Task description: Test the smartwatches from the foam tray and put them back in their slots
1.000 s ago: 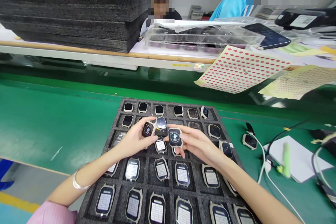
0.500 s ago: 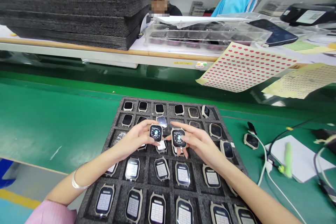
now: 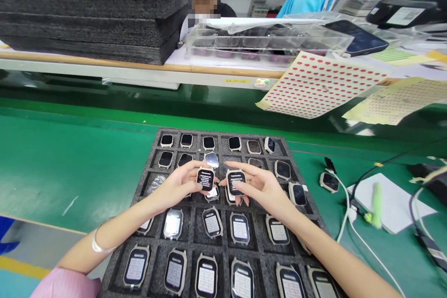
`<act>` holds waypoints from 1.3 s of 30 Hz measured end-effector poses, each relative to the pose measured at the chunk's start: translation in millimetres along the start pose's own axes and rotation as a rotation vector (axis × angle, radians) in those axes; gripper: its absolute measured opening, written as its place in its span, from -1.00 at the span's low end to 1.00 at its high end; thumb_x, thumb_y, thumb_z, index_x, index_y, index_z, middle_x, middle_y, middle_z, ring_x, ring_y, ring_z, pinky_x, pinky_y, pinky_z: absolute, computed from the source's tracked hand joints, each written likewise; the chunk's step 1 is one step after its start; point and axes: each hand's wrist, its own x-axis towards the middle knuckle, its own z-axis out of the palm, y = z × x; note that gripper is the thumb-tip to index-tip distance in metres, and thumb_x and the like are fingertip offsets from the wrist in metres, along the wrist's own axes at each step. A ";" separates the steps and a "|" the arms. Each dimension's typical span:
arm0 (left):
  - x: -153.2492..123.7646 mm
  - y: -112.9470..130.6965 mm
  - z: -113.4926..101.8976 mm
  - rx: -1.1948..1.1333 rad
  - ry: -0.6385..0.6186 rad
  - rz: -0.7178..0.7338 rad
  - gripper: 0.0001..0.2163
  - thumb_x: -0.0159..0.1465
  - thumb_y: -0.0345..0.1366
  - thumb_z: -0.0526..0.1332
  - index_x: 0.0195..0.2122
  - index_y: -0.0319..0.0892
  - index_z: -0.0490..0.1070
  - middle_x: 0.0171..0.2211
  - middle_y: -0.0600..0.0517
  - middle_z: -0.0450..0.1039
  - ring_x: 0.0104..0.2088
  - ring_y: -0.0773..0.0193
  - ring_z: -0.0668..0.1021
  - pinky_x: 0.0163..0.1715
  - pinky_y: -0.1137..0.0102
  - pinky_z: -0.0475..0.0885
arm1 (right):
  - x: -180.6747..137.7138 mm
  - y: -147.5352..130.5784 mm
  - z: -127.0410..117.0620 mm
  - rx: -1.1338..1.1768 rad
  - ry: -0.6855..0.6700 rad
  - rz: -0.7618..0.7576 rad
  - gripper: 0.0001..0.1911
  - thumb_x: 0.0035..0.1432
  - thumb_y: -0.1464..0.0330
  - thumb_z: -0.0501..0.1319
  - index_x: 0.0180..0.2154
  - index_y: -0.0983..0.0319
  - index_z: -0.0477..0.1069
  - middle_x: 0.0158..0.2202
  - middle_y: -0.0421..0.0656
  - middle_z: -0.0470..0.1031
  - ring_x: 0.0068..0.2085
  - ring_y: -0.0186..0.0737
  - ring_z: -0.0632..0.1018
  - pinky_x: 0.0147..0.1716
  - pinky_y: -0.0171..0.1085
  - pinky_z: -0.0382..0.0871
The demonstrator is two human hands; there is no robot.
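Observation:
My left hand (image 3: 185, 180) is closed on a smartwatch (image 3: 206, 179) without a strap, its thumb at the lower edge of the lit screen. A second strapless smartwatch (image 3: 236, 179) sits in my right hand (image 3: 260, 185), whose thumb rests on the glass. Both screens show white lines of text on black. Under my hands lies a dark grey foam tray (image 3: 153, 242) with rows of compartments, most bearing a watch case. Nearer watches (image 3: 206, 275) show pale, list-like screens; those in the far rows (image 3: 234, 143) are dark. My hands partly cover the middle compartments.
Right of the tray, a watch (image 3: 328, 181) lies by a white cable (image 3: 344, 212), a white sheet (image 3: 394, 202) and a green stick-like item (image 3: 376, 205). Behind, a shelf holds stacked black foam (image 3: 87, 18) and clear plastic trays (image 3: 258, 42); sticker sheets (image 3: 321, 84) overhang its edge. Two people are beyond.
Both held watches' screens have switched from a round dial face to lines of text. My right thumb has moved slightly over the glass. The whole view has shifted a little.

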 end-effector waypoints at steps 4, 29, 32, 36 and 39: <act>0.9 0.4 -0.3 0.030 0.002 0.010 -0.68 0.14 -0.47 0.18 -0.06 -0.20 0.26 -0.16 -0.08 0.51 -0.16 0.18 0.55 -0.13 0.24 0.47 | -0.4 1.3 -0.7 -0.079 -0.065 -0.039 -0.42 0.11 0.36 0.32 0.15 0.21 0.24 -0.16 -0.07 0.57 -0.33 -0.22 0.59 -0.36 -0.26 0.51; 2.4 -1.8 -5.7 0.028 0.025 0.067 -0.73 0.21 -0.27 0.26 -0.09 -0.23 0.33 -0.26 -0.11 0.55 -0.18 0.13 0.58 -0.35 0.36 0.54 | -39.2 15.9 -74.5 -1.312 0.017 -0.278 -0.45 0.20 0.10 0.18 0.14 0.19 0.23 0.06 0.03 0.30 0.06 0.07 0.38 0.00 -0.04 0.32; 1.5 -1.5 -6.0 0.037 0.025 0.072 -0.72 0.22 -0.26 0.25 -0.08 -0.23 0.33 -0.26 -0.12 0.55 -0.18 0.13 0.58 -0.34 0.35 0.54 | -47.9 16.9 -89.2 -1.447 0.163 -0.284 -0.51 0.27 0.04 0.03 0.01 0.27 0.35 -0.04 0.07 0.39 -0.04 0.12 0.43 -0.05 0.04 0.32; 1.1 -2.5 -5.5 0.064 0.006 0.065 -0.70 0.22 -0.27 0.25 -0.06 -0.23 0.31 -0.26 -0.11 0.55 -0.20 0.15 0.58 -0.33 0.34 0.54 | -57.6 24.4 -107.8 -1.497 0.277 -0.184 -0.43 0.32 0.02 -0.16 -0.23 0.29 0.43 -0.25 0.08 0.47 -0.22 0.13 0.50 -0.15 0.11 0.36; 0.7 -0.8 -4.6 0.087 0.006 0.062 -0.68 0.20 -0.27 0.26 -0.05 -0.23 0.29 -0.25 -0.11 0.53 -0.17 0.12 0.57 -0.32 0.33 0.53 | -61.4 33.2 -111.9 -1.434 0.316 -0.168 -0.38 0.29 -0.03 -0.14 -0.18 0.32 0.44 -0.22 0.11 0.44 -0.19 0.13 0.51 -0.11 0.09 0.37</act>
